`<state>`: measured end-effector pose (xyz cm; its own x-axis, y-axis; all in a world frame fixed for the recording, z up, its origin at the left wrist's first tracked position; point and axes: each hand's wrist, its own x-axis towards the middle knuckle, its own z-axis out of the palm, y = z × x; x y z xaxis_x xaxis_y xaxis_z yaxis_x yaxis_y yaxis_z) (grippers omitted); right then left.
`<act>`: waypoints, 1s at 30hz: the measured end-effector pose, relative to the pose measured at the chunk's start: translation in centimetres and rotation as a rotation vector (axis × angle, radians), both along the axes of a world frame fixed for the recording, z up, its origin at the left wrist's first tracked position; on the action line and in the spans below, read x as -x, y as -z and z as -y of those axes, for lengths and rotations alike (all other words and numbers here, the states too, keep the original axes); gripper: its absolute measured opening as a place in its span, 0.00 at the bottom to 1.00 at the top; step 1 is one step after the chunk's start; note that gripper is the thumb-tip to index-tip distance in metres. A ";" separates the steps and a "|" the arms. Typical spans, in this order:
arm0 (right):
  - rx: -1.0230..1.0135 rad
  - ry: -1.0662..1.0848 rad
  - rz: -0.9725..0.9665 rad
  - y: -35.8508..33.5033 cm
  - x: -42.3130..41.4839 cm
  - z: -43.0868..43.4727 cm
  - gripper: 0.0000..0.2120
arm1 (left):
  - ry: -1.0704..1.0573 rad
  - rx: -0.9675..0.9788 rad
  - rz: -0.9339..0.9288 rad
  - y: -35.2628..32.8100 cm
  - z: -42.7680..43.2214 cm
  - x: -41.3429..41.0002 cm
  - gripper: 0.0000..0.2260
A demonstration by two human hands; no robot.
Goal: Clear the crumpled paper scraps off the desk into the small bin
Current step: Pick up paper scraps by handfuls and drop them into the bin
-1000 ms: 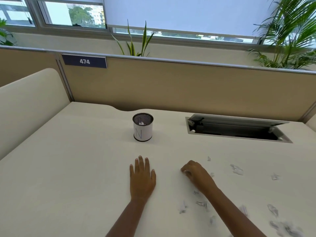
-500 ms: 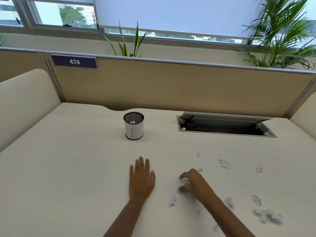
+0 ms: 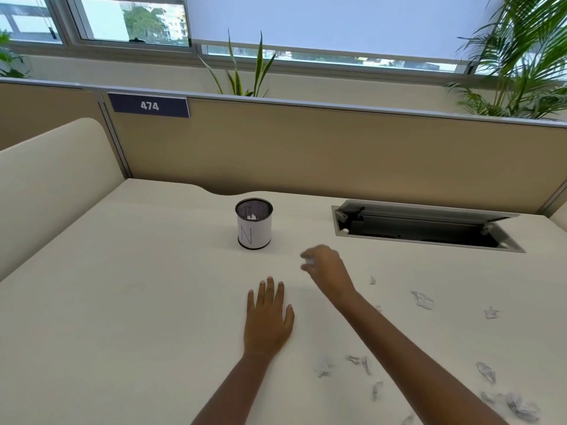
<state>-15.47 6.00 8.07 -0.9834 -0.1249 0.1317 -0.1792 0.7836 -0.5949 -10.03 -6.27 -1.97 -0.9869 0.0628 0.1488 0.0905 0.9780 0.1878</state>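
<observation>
Near the desk [image 3: 122, 302] back edge, bin [image 3: 254, 223] holds some scraps; right hand [image 3: 325, 266] pinches one scrap [image 3: 309, 262], left hand [image 3: 267, 317] flat and empty, a dozen-odd paper scraps [image 3: 423, 299] left toward the right edge.

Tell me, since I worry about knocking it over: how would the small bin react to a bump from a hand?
The small bin looks light: thin mesh, holding only a few scraps. It is taller than wide, so a bump near the rim would probably tip it. On the smooth desk, a low nudge would likely slide it instead.
</observation>
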 end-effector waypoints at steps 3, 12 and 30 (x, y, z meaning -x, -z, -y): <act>0.002 -0.057 -0.163 -2.4 2.3 2.8 0.12 | -0.010 0.001 0.010 0.0 -0.1 0.1 0.24; -0.102 -0.213 -0.400 -5.7 8.9 9.5 0.16 | -0.007 -0.019 0.072 0.1 -0.6 1.3 0.23; 0.088 0.093 -0.139 3.0 5.3 -4.6 0.11 | 0.009 -0.003 0.080 0.1 -0.6 1.3 0.24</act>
